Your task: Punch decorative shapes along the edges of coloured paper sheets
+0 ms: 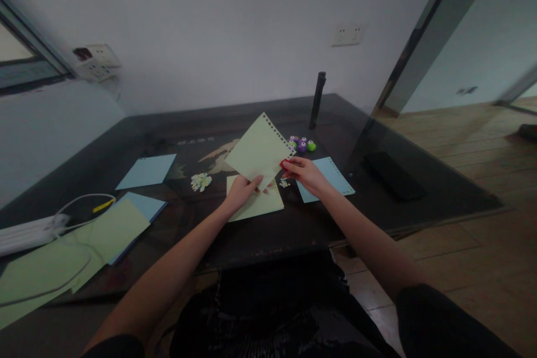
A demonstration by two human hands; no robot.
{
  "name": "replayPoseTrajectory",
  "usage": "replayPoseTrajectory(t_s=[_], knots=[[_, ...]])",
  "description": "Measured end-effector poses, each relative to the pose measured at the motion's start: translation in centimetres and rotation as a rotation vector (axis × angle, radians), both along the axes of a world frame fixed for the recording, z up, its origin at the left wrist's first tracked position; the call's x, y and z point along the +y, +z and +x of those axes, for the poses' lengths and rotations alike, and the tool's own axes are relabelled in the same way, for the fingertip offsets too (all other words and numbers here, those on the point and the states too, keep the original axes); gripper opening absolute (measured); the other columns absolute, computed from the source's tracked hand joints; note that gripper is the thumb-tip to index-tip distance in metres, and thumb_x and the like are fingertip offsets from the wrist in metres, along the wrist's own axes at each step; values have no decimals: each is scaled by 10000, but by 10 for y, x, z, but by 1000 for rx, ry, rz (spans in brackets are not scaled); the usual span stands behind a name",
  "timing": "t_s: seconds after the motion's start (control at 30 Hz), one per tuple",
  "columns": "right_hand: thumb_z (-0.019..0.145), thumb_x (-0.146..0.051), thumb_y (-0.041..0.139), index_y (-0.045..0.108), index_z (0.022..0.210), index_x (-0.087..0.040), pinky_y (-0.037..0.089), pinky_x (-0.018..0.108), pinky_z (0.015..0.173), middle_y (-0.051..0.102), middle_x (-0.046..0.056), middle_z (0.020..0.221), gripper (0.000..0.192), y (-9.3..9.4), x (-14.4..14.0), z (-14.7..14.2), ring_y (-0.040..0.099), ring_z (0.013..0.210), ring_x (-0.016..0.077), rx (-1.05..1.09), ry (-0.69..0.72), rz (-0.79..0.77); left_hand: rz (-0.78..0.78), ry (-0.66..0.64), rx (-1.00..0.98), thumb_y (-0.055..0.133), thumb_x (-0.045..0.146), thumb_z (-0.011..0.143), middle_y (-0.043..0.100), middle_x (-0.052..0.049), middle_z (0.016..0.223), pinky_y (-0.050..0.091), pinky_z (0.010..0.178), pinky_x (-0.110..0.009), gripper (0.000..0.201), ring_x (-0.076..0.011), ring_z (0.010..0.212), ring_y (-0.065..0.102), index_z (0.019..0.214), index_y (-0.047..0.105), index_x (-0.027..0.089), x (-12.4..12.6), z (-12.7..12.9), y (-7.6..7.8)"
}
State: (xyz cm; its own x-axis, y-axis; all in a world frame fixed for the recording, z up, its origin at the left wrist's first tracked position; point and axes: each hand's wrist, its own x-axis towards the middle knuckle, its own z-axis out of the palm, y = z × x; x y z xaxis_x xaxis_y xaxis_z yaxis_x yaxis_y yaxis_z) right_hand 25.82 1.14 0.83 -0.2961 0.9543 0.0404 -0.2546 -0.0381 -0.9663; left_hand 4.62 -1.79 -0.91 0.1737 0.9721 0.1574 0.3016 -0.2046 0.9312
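Spreading across most of the view, the dark table (pixel 419 190) carries everything else, its glossy top running back to a pale wall. On its left side lies a stack of green and blue paper (pixel 104 235), fanned loosely so both colours show, with a white cable (pixel 75 207) looped over it. A single blue sheet (pixel 146 171) lies flat further back, and a black flat object (pixel 392 175) rests well apart to the right. Raised over the middle, tilted so its face is towards the camera, is the green sheet (pixel 260 151), with a row of punched holes along its upper right edge. The left hand (pixel 241 190) pinches its lower corner, fingers closed on the paper, which keeps it off the table. The right hand (pixel 306 172) grips something small and red at the sheet's right edge; what it is I cannot tell. Under the left hand lies another green sheet (pixel 262 204), and under the right wrist a punched blue sheet (pixel 335 176). Behind stands a slim black post (pixel 318 99), with small round punches (pixel 302 144) clustered near it. Smallest are the paper scraps (pixel 201 180), heaped left of the held sheet
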Motion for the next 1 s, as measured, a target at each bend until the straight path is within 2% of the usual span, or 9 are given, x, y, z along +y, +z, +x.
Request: replayPoseTrajectory(t_s=[0.23, 0.43, 0.57, 0.77, 1.0], knots=[[628, -363, 800, 637, 781, -170, 500, 260, 632, 644, 18, 777, 295, 2, 0, 2, 617, 645, 113, -24, 31, -1, 7, 51, -10, 576, 381, 793, 717, -89, 681, 486, 528, -240, 296, -155, 538, 612, 808, 668, 99, 0, 0, -1], [592, -329, 821, 621, 771, -167, 500, 262, 623, 649, 21, 810, 313, 2, 1, 2, 613, 636, 111, -1, 1, -22, -6, 28, -9, 557, 358, 808, 728, -94, 733, 488, 532, -237, 285, -153, 554, 623, 831, 678, 100, -2, 2, 3], [574, -284, 829, 613, 768, -160, 507, 280, 660, 647, 24, 824, 315, 0, 2, 2, 616, 652, 112, 24, 18, -50, 5, 87, 44, 572, 334, 797, 707, -63, 645, 474, 511, -228, 247, -138, 500, 587, 758, 668, 110, 0, 1, 1], [548, -239, 838, 568, 765, -167, 513, 296, 699, 645, 10, 789, 354, -2, 3, 2, 620, 666, 117, 51, 28, -91, 10, 18, 34, 547, 341, 820, 724, -70, 681, 482, 525, -224, 277, -140, 526, 610, 821, 685, 101, -2, 1, 1], [562, -243, 827, 546, 789, -178, 511, 309, 704, 651, 16, 796, 367, -4, 4, 3, 624, 675, 128, 37, 25, -71, 11, 9, 27, 550, 354, 820, 733, -90, 717, 494, 537, -229, 283, -147, 545, 627, 817, 677, 100, -3, 1, 4]])
